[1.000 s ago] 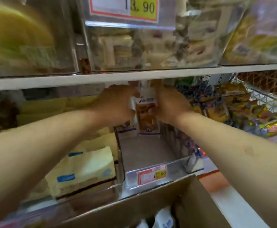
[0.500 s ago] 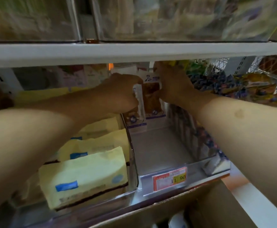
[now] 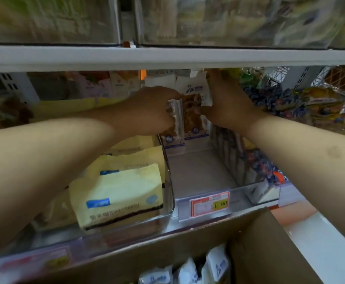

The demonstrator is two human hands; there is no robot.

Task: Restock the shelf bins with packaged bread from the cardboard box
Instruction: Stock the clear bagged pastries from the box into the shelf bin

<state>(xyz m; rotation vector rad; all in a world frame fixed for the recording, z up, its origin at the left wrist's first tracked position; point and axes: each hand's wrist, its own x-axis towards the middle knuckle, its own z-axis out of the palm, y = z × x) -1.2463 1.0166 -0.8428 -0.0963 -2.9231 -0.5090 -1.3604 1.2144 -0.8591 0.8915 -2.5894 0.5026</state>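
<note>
Both arms reach deep into a clear shelf bin (image 3: 204, 203) under the white shelf edge. My left hand (image 3: 149, 109) grips the side of a white bread packet (image 3: 176, 121) standing at the bin's back. My right hand (image 3: 227, 105) holds a second upright bread packet (image 3: 194, 111) with a blue logo and brown bread showing, right beside the first. The bin floor in front of them is bare. Below, the cardboard box (image 3: 255, 249) holds several more white packets (image 3: 216, 265).
The bin to the left holds yellow bread packs (image 3: 116, 193). A red and yellow price tag (image 3: 209, 203) sits on the bin front. Dark blue snack packets (image 3: 266, 167) fill the bin on the right. The white shelf board (image 3: 167, 56) hangs low over both hands.
The view has dropped and moved closer to the bin. Both hands stay at the back of the bin on the upright packets, the right hand slightly higher.
</note>
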